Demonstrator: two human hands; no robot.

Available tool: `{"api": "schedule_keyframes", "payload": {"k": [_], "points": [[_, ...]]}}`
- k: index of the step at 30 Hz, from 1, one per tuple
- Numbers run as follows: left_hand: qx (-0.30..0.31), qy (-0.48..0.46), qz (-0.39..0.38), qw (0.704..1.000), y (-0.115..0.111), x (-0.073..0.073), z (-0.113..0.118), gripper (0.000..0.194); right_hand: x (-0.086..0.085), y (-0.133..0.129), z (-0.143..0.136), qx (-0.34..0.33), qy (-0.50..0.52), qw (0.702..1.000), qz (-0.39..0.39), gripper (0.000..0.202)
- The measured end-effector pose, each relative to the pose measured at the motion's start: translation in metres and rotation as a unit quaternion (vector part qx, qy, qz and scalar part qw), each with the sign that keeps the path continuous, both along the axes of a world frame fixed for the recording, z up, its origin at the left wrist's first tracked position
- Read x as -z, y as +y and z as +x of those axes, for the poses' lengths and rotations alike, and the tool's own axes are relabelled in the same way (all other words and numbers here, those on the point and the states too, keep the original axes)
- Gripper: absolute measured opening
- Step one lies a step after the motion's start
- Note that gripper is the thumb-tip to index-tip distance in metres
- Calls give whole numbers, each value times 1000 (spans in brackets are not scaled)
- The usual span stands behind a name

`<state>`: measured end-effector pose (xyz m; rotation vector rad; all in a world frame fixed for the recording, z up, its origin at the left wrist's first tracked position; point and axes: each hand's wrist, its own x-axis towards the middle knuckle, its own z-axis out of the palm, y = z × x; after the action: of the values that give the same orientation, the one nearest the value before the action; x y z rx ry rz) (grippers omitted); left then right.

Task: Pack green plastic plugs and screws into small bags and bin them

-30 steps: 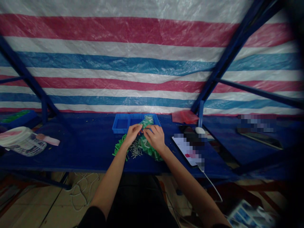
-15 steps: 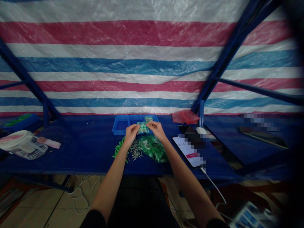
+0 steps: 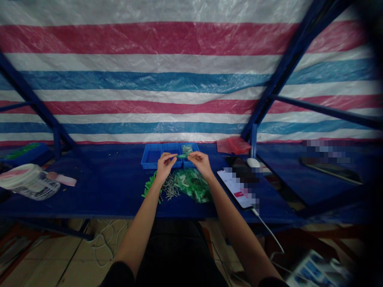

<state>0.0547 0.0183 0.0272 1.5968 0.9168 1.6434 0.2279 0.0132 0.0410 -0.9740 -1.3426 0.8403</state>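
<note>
Between my two hands, a small clear plastic bag with green in it (image 3: 182, 156) is stretched out, seen nearly edge-on. My left hand (image 3: 165, 166) is closed, pinching its left end. The fingers of my right hand (image 3: 202, 163) are closed on the other end. Just beyond stands a blue divided tray (image 3: 152, 158), whose right compartment holds a small filled packet (image 3: 187, 149). Below my hands lie green plastic wall plugs (image 3: 149, 186), a heap of metal screws (image 3: 171, 188) and a pile of green-tinted plastic bags (image 3: 194, 186).
Right of my right arm, a phone (image 3: 233, 189) lies with a white cable (image 3: 267, 229) attached. Red plastic sheets (image 3: 233, 145) rest by a blue frame post. On the left are a white bucket (image 3: 32, 185) and another blue tray (image 3: 28, 153) with green pieces.
The bag, earlier facing me with its contents showing, is now tilted nearly edge-on. My hands remain at its two ends, slightly farther apart.
</note>
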Motion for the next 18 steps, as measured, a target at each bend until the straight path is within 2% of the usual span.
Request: {"api": "schedule_keyframes", "payload": {"k": [5,9,15,18], "points": [[48,-3,-52,997,-5,-4,1,22,-5,-2,8,14,-35,999,12,28],[62,-22,-88,994,-9,-9,2,24,-4,-1,8,38,-48,998,4,31],[57,-28,-91,994,-7,-7,2,27,2,4,7,56,-80,995,20,30],[74,-19,-98,992,-6,-5,2,30,6,8,8,69,-68,995,20,29]]}}
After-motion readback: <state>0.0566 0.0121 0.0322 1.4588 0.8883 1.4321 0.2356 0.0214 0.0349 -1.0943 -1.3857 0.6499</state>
